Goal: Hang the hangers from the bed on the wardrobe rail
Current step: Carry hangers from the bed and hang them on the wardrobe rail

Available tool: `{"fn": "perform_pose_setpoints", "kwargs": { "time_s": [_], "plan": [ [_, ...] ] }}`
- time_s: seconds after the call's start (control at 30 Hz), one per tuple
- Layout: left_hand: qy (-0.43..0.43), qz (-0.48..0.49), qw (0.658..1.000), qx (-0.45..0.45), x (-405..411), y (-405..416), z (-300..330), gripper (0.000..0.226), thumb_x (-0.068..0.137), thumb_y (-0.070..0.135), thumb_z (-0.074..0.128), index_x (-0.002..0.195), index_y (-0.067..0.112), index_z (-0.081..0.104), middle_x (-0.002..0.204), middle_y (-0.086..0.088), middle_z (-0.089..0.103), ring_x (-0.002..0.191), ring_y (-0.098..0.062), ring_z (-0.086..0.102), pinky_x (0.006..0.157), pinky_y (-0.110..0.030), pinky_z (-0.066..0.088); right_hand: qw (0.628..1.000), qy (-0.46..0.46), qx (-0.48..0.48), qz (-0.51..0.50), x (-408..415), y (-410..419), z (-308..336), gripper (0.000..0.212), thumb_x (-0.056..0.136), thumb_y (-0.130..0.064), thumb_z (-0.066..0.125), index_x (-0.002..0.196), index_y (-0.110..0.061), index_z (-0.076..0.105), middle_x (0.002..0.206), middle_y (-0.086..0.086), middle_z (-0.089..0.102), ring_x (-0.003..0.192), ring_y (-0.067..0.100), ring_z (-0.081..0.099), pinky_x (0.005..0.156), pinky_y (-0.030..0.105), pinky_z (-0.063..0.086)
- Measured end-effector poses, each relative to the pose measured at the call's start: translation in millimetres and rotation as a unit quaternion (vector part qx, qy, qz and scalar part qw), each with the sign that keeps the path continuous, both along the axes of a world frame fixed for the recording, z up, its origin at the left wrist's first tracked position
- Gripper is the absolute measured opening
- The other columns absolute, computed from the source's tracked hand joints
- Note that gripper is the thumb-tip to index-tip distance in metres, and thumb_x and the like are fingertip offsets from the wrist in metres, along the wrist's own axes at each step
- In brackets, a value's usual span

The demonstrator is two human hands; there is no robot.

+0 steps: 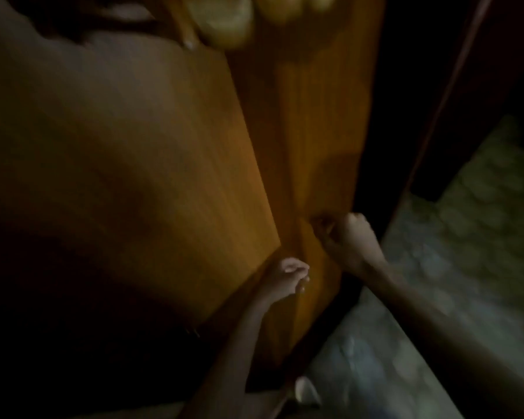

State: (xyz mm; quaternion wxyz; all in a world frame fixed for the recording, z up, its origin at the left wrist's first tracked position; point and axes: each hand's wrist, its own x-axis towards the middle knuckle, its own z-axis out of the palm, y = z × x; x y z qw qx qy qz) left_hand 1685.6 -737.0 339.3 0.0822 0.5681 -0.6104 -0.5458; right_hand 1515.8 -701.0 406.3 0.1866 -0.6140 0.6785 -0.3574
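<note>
Both hands meet the blurred orange-brown wardrobe door [309,131]: right hand [350,240] clenched at it, left hand's [288,278] grip unclear.

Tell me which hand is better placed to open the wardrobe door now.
Probably the right hand: its curled fingers are already at a dark spot, perhaps the handle, on the wooden wardrobe door. The left hand only hangs loosely curled, lower, near the door edge.

Dim blur hides what the right hand [350,240] grips.
</note>
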Motion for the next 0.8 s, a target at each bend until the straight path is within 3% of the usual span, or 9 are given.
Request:
{"fn": "perform_pose_setpoints", "kwargs": {
  "time_s": [0.1,0.27,0.33,0.4,0.53,0.63,0.8],
  "plan": [
    [-0.081,-0.105,0.986,0.100,-28,39,-70,0.027,0.104,0.017,0.053,0.122,0.000,0.063,0.081,0.002,0.064,0.050,0.001,0.059,0.045,-0.011,0.043,0.981,-0.018,0.191,-0.006,-19,39,-92,0.022,0.095,-0.024,0.056,0.108,-0.022,0.075,0.102,0.001,0.076,0.095,0.022,0.072,0.077,0.031,0.056],
    [-0.173,-0.222,0.950,0.132,-55,96,-157,0.016,0.102,0.015,0.054,0.100,0.009,0.069,0.080,-0.003,0.068,0.059,-0.009,0.060,0.047,-0.016,0.045,0.906,-0.099,0.406,-0.064,-45,143,-217,0.023,0.096,-0.022,0.052,0.105,-0.016,0.073,0.106,0.010,0.074,0.098,0.030,0.071,0.085,0.043,0.058],
    [-0.205,-0.268,0.932,0.134,-64,119,-182,0.018,0.101,0.012,0.056,0.100,0.003,0.072,0.079,-0.006,0.069,0.059,-0.010,0.061,0.045,-0.015,0.046,0.874,-0.133,0.457,-0.096,-51,194,-247,0.021,0.095,-0.019,0.055,0.103,-0.016,0.075,0.104,0.008,0.074,0.098,0.030,0.070,0.085,0.041,0.058],
    [-0.230,-0.315,0.909,0.143,-73,142,-204,0.018,0.099,0.010,0.059,0.099,0.000,0.074,0.081,-0.009,0.071,0.061,-0.013,0.063,0.054,-0.022,0.051,0.835,-0.163,0.508,-0.136,-55,247,-270,0.021,0.094,-0.017,0.059,0.104,-0.012,0.076,0.101,0.005,0.072,0.097,0.028,0.069,0.082,0.034,0.056],
    [-0.276,-0.413,0.855,0.152,-98,180,-226,0.020,0.101,0.016,0.059,0.095,0.005,0.075,0.085,-0.009,0.073,0.062,-0.012,0.064,0.052,-0.019,0.049,0.761,-0.219,0.544,-0.276,-51,345,-299,0.027,0.089,-0.028,0.060,0.106,-0.014,0.075,0.103,0.015,0.074,0.095,0.033,0.069,0.082,0.040,0.058],
    [-0.289,-0.478,0.819,0.131,-133,215,-231,0.022,0.101,0.013,0.056,0.100,0.003,0.076,0.089,-0.013,0.076,0.060,-0.011,0.063,0.048,-0.017,0.048,0.700,-0.270,0.548,-0.371,-42,411,-311,0.027,0.086,-0.023,0.056,0.102,-0.017,0.076,0.103,0.012,0.074,0.098,0.034,0.069,0.084,0.040,0.058],
    [-0.301,-0.577,0.754,0.085,-199,267,-237,0.023,0.097,0.013,0.056,0.092,0.006,0.077,0.078,-0.009,0.075,0.056,-0.014,0.063,0.048,-0.018,0.046,0.605,-0.360,0.501,-0.503,-29,483,-321,0.023,0.084,-0.015,0.049,0.078,-0.007,0.070,0.087,0.018,0.070,0.079,0.035,0.064,0.067,0.032,0.049]
  ]
}}
